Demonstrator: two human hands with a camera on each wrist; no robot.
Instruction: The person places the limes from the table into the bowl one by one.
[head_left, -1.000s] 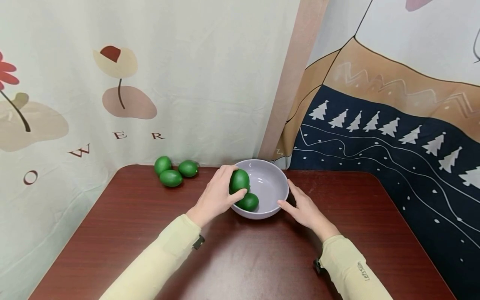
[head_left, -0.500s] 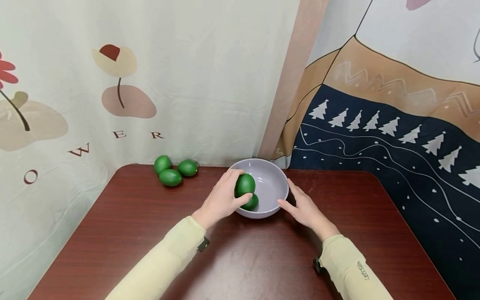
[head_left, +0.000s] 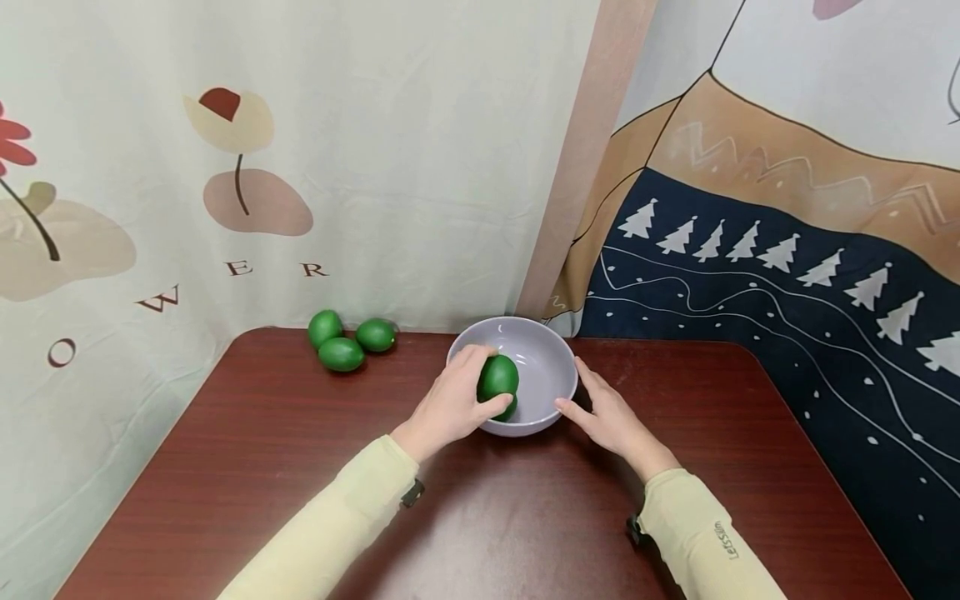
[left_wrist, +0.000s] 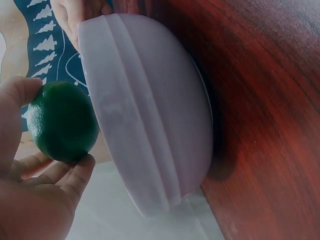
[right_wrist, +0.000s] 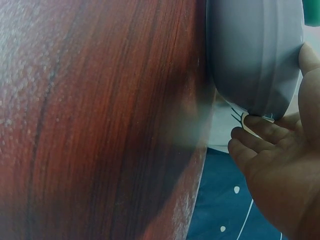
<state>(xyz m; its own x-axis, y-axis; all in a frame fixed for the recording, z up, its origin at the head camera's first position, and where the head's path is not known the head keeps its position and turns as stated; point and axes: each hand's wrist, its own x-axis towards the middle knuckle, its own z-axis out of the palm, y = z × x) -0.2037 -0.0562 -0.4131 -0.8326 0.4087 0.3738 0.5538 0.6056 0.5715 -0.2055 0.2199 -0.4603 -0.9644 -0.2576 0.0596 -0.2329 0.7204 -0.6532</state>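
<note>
My left hand (head_left: 448, 402) holds a green lime (head_left: 499, 375) between thumb and fingers over the left part of a pale lilac bowl (head_left: 547, 371). In the left wrist view the lime (left_wrist: 64, 121) shows beside the bowl's rim, the thumb on one side and the fingertips on the other. A second lime (head_left: 512, 409) lies in the bowl, mostly hidden under the held one. My right hand (head_left: 613, 423) grips the bowl's right side. The right wrist view has its thumb at the rim and its fingertips against the outer wall (right_wrist: 250, 55).
Three more limes (head_left: 342, 355) lie grouped at the back left of the dark red wooden table (head_left: 480, 533). A pale curtain (head_left: 420, 167) hangs right behind the table's back edge, with a dark blue tree-patterned cloth (head_left: 750, 308) on the right.
The left hand has carried its lime to the right and slightly toward the front, further over the bowl, covering more of the lime inside. The right hand and bowl have stayed in place.
</note>
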